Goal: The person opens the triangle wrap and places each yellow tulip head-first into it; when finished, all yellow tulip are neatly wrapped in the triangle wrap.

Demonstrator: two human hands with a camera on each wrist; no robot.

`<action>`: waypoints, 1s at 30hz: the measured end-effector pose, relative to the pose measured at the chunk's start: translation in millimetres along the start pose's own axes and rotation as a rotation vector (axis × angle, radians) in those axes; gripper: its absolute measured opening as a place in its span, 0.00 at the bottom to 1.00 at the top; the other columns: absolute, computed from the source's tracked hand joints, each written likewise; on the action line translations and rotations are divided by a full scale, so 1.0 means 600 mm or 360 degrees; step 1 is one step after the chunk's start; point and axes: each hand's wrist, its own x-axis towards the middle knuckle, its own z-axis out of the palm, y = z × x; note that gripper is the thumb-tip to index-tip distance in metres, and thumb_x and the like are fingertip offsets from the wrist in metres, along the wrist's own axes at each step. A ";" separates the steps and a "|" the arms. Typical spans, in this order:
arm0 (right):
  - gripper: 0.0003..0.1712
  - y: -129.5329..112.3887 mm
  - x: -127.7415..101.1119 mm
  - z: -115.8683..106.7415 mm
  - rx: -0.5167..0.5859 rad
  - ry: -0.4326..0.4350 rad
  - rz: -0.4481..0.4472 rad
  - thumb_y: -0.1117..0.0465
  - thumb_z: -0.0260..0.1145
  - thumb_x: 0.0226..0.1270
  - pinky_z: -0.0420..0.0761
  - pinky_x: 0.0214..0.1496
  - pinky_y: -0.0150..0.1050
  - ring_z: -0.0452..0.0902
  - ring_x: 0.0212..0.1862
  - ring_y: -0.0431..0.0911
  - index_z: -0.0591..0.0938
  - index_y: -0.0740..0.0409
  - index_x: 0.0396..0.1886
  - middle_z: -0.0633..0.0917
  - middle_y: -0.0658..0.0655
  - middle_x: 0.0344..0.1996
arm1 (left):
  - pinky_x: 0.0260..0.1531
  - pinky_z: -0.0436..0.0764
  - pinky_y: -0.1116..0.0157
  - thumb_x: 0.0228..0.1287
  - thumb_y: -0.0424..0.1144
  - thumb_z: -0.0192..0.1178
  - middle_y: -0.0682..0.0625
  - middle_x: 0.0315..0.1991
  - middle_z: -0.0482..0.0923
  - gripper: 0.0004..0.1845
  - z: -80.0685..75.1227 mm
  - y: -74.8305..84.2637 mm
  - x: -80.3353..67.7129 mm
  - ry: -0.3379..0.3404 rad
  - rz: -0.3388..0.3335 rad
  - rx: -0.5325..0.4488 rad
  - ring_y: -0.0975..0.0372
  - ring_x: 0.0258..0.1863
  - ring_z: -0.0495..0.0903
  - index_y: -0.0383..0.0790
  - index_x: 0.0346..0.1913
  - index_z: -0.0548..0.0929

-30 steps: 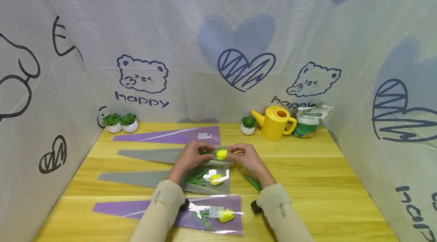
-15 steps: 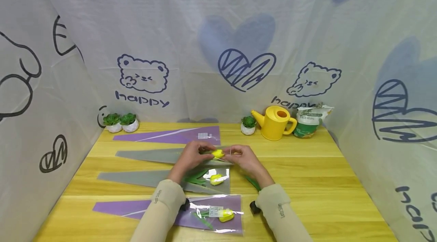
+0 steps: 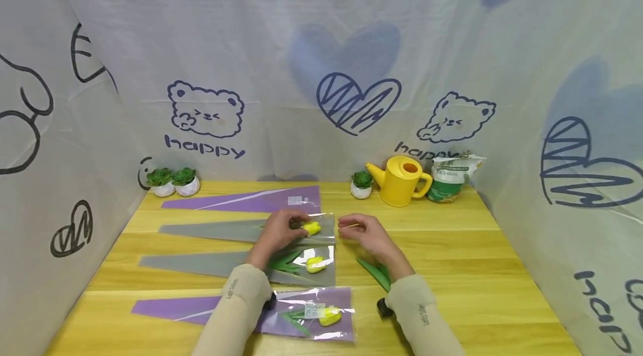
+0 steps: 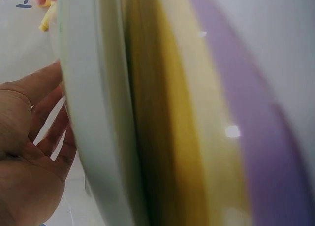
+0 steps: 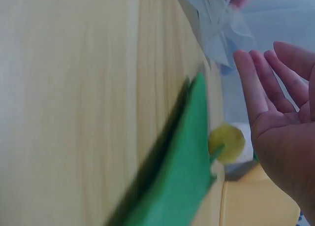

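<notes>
In the head view my left hand (image 3: 282, 231) bends over a yellow tulip (image 3: 312, 228), thumb and fingers pinching just behind its bloom. This tulip lies at the wide, clear end of a grey tapered flower sleeve (image 3: 211, 229). My right hand (image 3: 365, 233) is just right of the sleeve's mouth, fingers extended and holding nothing. The right wrist view shows them straight and apart from the sleeve. Green leaves (image 3: 374, 273) lie beside my right wrist. A yellow bloom (image 5: 226, 143) shows beyond them in the right wrist view. The left wrist view is mostly filled by blurred sleeve film (image 4: 93, 113).
Nearer me lie another grey sleeve (image 3: 201, 261) and a purple sleeve (image 3: 171, 307), each with a yellow tulip. A flat purple sleeve (image 3: 251, 200) lies behind. Along the back stand potted succulents (image 3: 185, 182), a yellow watering can (image 3: 399, 183) and a green-white bag (image 3: 449, 180).
My right hand has let go at the sleeve's mouth and drawn off to the right. The tulip has moved left, deeper into the sleeve, with my left hand still at it.
</notes>
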 end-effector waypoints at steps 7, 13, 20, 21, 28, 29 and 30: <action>0.19 -0.005 -0.043 -0.045 -0.0210 0.0057 -0.0112 0.62 0.66 0.76 0.83 0.57 0.37 0.84 0.56 0.54 0.82 0.64 0.62 0.86 0.64 0.58 | 0.57 0.82 0.51 0.54 0.32 0.79 0.46 0.50 0.90 0.18 -0.002 -0.008 -0.001 0.0020 0.0040 0.0067 0.50 0.51 0.86 0.41 0.49 0.91; 0.19 -0.022 -0.103 -0.089 -0.0162 0.0118 -0.0056 0.61 0.65 0.77 0.86 0.56 0.52 0.83 0.53 0.63 0.82 0.63 0.62 0.84 0.68 0.58 | 0.62 0.79 0.48 0.58 0.33 0.76 0.44 0.53 0.89 0.18 -0.010 -0.009 -0.006 -0.0020 0.0033 0.0088 0.48 0.56 0.84 0.39 0.52 0.90; 0.21 -0.014 -0.185 -0.122 -0.0196 0.0193 0.0056 0.56 0.66 0.77 0.89 0.44 0.47 0.86 0.44 0.58 0.82 0.65 0.61 0.85 0.71 0.50 | 0.66 0.76 0.45 0.61 0.33 0.74 0.42 0.55 0.87 0.19 -0.029 -0.013 -0.017 -0.0071 -0.0028 0.0103 0.46 0.58 0.83 0.37 0.56 0.87; 0.22 -0.009 -0.196 -0.125 -0.0185 0.0188 0.0076 0.56 0.66 0.76 0.89 0.42 0.47 0.87 0.42 0.57 0.82 0.66 0.61 0.85 0.71 0.49 | 0.66 0.76 0.45 0.61 0.33 0.74 0.42 0.55 0.87 0.20 -0.031 -0.015 -0.018 -0.0076 -0.0024 0.0111 0.46 0.57 0.83 0.37 0.56 0.87; 0.26 0.029 -0.252 -0.121 -0.0046 0.0055 0.0252 0.60 0.68 0.75 0.89 0.36 0.43 0.87 0.34 0.51 0.77 0.74 0.63 0.88 0.67 0.41 | 0.62 0.78 0.46 0.61 0.33 0.73 0.44 0.51 0.89 0.19 -0.039 -0.027 -0.023 -0.0109 -0.0049 0.0160 0.49 0.53 0.85 0.38 0.55 0.87; 0.26 0.033 -0.257 -0.118 -0.0023 0.0031 0.0281 0.61 0.68 0.74 0.89 0.36 0.43 0.87 0.34 0.51 0.77 0.75 0.63 0.88 0.66 0.40 | 0.63 0.78 0.47 0.61 0.33 0.73 0.44 0.51 0.89 0.19 -0.041 -0.028 -0.023 -0.0113 -0.0058 0.0155 0.49 0.53 0.85 0.38 0.55 0.87; 0.26 0.037 -0.261 -0.116 -0.0006 0.0012 0.0311 0.61 0.67 0.74 0.89 0.36 0.42 0.87 0.34 0.51 0.76 0.75 0.63 0.89 0.65 0.39 | 0.63 0.78 0.46 0.61 0.33 0.73 0.44 0.51 0.88 0.19 -0.042 -0.028 -0.024 -0.0113 -0.0059 0.0156 0.49 0.53 0.85 0.38 0.55 0.87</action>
